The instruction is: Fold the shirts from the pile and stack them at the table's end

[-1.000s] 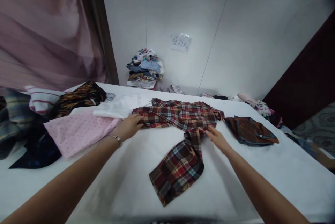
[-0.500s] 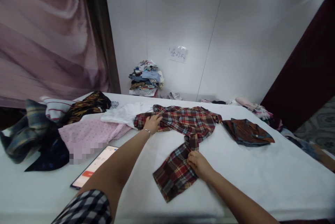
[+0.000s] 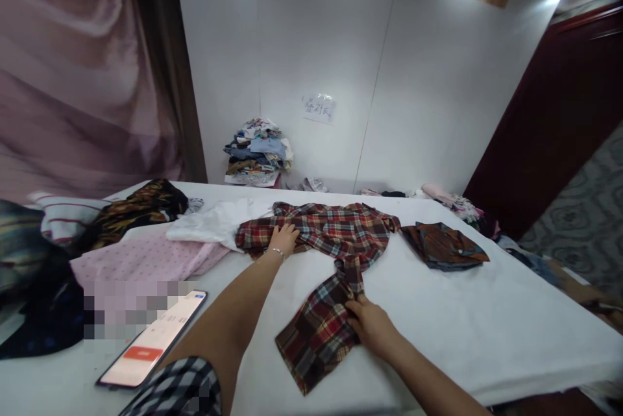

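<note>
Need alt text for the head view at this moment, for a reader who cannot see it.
Two bare hands press on a red plaid shirt spread across a white table: the left hand on its upper part, the right hand on the lower sleeve. A phone and a pink cloth lie to the left, a folded brown shirt to the right.

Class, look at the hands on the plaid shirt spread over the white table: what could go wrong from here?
The plaid shirt is bunched at its middle, so creases might set under the left hand and right hand. The phone lies near the table edge; an elbow could knock it off.
</note>
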A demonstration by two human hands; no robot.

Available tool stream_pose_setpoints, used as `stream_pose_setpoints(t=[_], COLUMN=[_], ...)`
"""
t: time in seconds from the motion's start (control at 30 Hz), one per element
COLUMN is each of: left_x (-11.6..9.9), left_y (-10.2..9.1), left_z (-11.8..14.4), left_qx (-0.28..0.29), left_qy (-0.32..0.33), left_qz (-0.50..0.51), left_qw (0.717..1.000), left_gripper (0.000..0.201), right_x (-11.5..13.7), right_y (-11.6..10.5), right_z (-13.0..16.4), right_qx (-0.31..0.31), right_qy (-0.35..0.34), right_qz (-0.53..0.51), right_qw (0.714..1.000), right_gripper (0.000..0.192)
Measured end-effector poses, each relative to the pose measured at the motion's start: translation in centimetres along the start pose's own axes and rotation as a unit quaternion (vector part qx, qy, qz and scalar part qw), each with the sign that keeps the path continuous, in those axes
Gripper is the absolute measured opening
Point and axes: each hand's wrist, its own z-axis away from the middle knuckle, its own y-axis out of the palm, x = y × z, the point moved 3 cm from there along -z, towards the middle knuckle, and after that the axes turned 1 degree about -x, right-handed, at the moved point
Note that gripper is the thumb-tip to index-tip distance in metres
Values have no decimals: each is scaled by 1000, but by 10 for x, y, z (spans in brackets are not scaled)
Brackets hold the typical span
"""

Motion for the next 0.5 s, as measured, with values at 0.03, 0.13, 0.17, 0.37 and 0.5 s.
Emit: stream_pose_setpoints(t=[0.03,0.13,0.17,0.37,0.5], left_x=[-2,-8,-10,-29,-72], left_y=[-1,-5,-8,-37,-56], left_z=[0,-1,-1,7,51], left_qx=[-5,-23,-30,-70,-13], left_qy=[3,15,17,36,143], left_qz=[3,18,26,81,110], left_qw=[1000,999,999,994,984], left_gripper=[37,26,24,20,10], right_x=[-1,-5,-7,-40,-101], right_y=[3,-5,-14,-124,-171], right_z=[-4,-14,-15,17,66], right_qx=[-4,-9,-12,-234,-417], right_qy=[-10,2,14,-14,-6], right_qz=[-38,-249,-328,-583,-610], right_qw=[999,969,944,778,673], right_gripper=[26,9,12,29,21])
